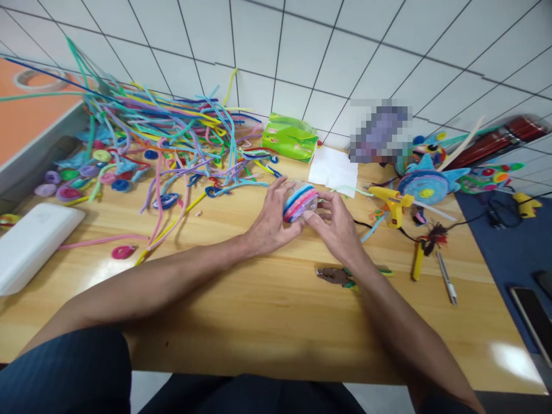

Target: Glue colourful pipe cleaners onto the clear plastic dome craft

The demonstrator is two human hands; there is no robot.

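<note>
Above the middle of the table, both hands hold a clear plastic piece wrapped in pipe cleaners (pixel 301 204), striped blue, white, pink and purple. My left hand (pixel 275 215) curves around its left side, thumb below and fingers above. At the right edge, my right hand (pixel 334 221) pinches the clear plastic between thumb and fingers. A pair of pliers (pixel 335 276) with green and yellow handles lies partly hidden under my right forearm. Just right of my right hand stands a yellow hot glue gun (pixel 393 204).
Loose pipe cleaners (pixel 172 123) and coiled discs (pixel 122 184) cover the back left. A white box (pixel 37 244) sits at left. Behind are a green packet (pixel 290 137) and white paper (pixel 334 169). A blue craft fish (pixel 429 187), red flask (pixel 504 138) and utility knife (pixel 447 279) lie right.
</note>
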